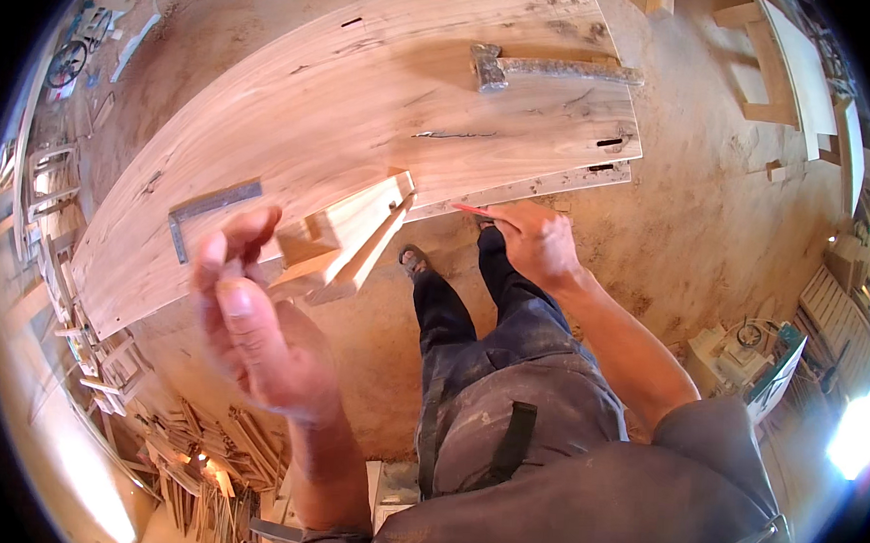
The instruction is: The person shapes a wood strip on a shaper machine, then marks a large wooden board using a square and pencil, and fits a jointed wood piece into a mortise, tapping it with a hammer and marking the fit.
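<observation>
My right hand (541,245) is closed around a thin red pencil (472,210), whose tip points left toward the near edge of the wooden board (384,95). In mid-air over the board's near left side, my left hand (267,332) has its thumb and bent fingers apart, with nothing seen in them. Beside it a small wooden frame piece (355,219) made of joined slats lies across the board's near edge. A metal try square (215,204) rests flat on the board behind my left hand. Farther back lies a hammer-like tool (560,70) with a worn handle.
Narrow slots are cut in the board's right end, and a second plank (555,185) shows under its near edge. Scrap wood (204,456) is heaped at lower left. A machine (742,353) stands at the right, and a pale panel (798,74) at upper right.
</observation>
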`<state>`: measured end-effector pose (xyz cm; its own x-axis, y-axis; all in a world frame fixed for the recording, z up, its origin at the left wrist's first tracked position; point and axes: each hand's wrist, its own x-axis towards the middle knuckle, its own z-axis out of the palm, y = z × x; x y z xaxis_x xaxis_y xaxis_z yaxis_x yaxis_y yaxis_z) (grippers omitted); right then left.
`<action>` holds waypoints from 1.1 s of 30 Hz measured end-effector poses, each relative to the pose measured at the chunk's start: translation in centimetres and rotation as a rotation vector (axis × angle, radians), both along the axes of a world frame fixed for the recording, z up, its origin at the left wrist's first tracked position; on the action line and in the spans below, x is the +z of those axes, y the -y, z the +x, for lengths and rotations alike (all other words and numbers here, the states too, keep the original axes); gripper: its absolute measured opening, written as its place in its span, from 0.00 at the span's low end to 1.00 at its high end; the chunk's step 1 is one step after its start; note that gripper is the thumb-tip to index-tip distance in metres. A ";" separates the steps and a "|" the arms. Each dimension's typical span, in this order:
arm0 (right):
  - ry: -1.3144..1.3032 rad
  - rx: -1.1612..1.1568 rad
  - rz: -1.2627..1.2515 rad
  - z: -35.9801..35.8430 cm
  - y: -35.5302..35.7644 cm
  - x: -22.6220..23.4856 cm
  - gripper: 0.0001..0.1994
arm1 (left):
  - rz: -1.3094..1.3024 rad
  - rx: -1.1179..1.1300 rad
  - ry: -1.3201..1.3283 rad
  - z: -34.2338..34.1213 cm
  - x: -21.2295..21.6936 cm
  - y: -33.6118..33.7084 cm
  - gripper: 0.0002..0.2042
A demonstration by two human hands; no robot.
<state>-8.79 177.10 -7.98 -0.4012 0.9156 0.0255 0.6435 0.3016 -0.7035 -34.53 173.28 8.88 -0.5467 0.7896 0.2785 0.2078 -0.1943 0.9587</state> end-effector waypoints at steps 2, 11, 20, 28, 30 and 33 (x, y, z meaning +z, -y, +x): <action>0.019 0.052 0.051 -1.1 -1.1 -1.2 0.08 | -0.102 -0.081 -0.035 1.7 2.3 -2.4 0.20; 0.110 0.273 0.156 -5.3 -3.5 -2.6 0.10 | 0.082 -0.134 -0.759 -0.4 -0.6 -3.0 0.13; 0.284 0.244 0.050 -3.9 -4.2 -0.6 0.04 | 0.159 -0.143 -0.860 -0.5 -1.4 -3.1 0.13; 0.155 0.266 -0.070 -4.0 -5.7 -1.2 0.09 | 0.150 -0.115 -0.650 0.5 -1.4 -3.5 0.13; 0.172 0.303 -0.100 -4.7 -6.5 -1.4 0.09 | 0.138 -0.087 -0.637 0.7 -1.6 -3.4 0.13; 0.244 0.405 -0.118 -6.1 -7.6 -1.6 0.08 | 0.126 -0.047 -0.618 0.9 -1.6 -3.4 0.15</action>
